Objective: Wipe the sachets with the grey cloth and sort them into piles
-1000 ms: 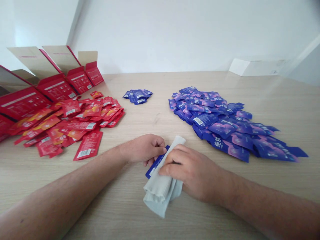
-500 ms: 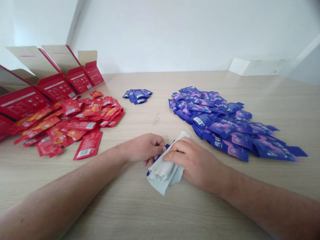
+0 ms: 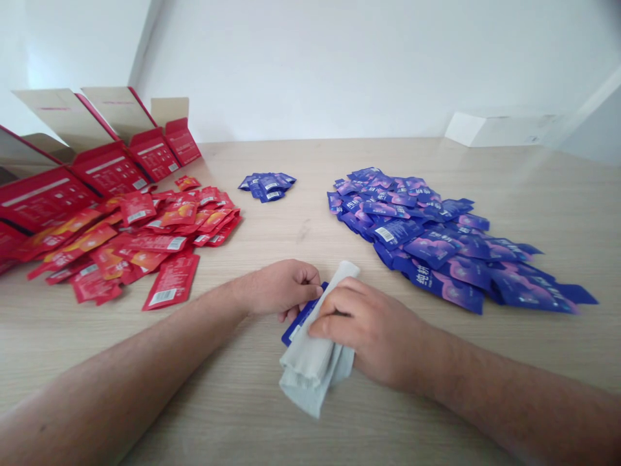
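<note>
My left hand (image 3: 294,290) pinches the upper end of a blue sachet (image 3: 297,324) between thumb and fingers, over the middle of the table. A folded white cloth (image 3: 310,349) is gripped in my right hand (image 3: 361,320) and lies across the sachet, hiding much of its right side. The loose lower end of the cloth hangs down toward me. To the right lies a large heap of blue and purple sachets (image 3: 427,239). A small group of blue sachets (image 3: 268,186) sits farther back, near the centre.
Red and orange sachets (image 3: 160,239) are heaped on the left of the wooden table (image 3: 272,414). Behind them several red cartons (image 3: 109,171) stand in a row with flaps up. A white box (image 3: 499,131) rests by the back wall at the right.
My right hand has slid the cloth down and slightly left, toward me along the sachet. More of the sachet's lower face shows now. My left hand has stayed in place.
</note>
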Demonstrator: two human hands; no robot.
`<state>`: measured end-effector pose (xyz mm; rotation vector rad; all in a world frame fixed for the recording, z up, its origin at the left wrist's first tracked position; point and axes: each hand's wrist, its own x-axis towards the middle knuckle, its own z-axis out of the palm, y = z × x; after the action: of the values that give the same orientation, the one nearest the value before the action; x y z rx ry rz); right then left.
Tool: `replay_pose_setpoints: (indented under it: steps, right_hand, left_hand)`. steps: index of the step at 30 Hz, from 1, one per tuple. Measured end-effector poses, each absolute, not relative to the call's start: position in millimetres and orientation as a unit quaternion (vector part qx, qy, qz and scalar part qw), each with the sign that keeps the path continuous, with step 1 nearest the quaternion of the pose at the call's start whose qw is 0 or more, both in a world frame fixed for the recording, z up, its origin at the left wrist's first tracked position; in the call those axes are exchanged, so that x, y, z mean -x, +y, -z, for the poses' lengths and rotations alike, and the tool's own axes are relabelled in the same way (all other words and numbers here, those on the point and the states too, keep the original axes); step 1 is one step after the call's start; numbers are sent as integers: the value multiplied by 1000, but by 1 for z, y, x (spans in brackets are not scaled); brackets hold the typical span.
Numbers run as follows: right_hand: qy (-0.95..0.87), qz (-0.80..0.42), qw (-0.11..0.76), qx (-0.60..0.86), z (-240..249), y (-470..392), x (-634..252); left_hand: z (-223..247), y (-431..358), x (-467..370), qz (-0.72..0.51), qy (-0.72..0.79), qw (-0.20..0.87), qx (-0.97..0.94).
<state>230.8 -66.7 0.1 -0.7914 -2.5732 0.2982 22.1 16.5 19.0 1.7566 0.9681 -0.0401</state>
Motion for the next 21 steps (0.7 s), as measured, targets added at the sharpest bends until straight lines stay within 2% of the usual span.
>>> replay_pose_setpoints:
  steps: [3,8,13,18,21]
  right_hand:
    - [-937,-101,205,265,0,-68,-230]
    - [-914,-91,223,327,-1,-65,-232]
    - [-938,-101,219,248,0,-68,-230]
    - [-915,-96,222,322,1,-59,-237]
    - [-921,-104,221,304,1,-58,-237]
  left_hand:
    - [-19,17,-22,15,404,539,-739]
    - [-18,17,-23,14,409,528,-744]
    - [-18,17,-22,16,399,533,-746]
    - [-16,18,-22,12,408,538,-738]
    - [-17,18,-22,17,406,538,-738]
